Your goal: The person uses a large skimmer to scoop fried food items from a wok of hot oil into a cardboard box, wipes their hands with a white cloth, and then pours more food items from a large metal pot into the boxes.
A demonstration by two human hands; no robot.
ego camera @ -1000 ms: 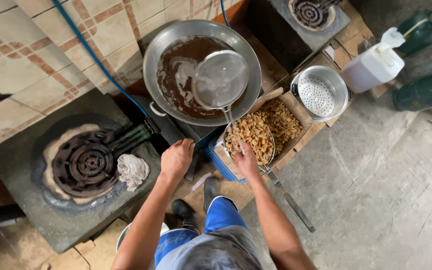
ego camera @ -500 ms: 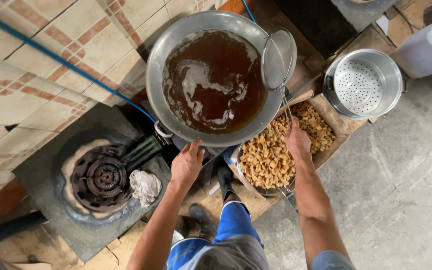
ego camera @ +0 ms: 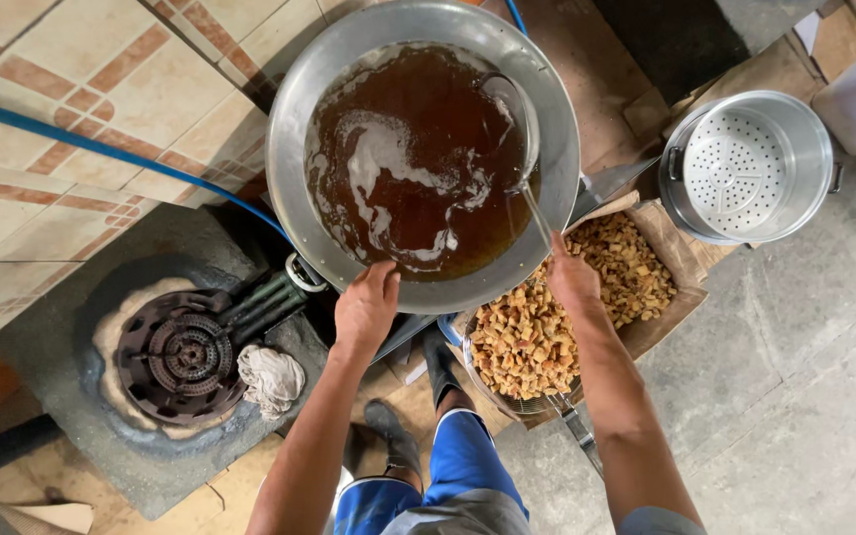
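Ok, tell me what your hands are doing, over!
Left hand on near rim of big round metal wok of brown oil. Right hand holds wire-mesh skimmer, dipped in oil. Tray of fried golden cubes beside right arm.

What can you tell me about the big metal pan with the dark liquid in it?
The pan is a wide, round, shallow bowl of dull grey metal, sitting level by a tiled wall. It holds dark brown liquid streaked with pale foam. A small loop handle shows at its lower left rim. The left hand rests on the near rim. The right hand holds a thin handle whose round strainer dips into the liquid at the right side.
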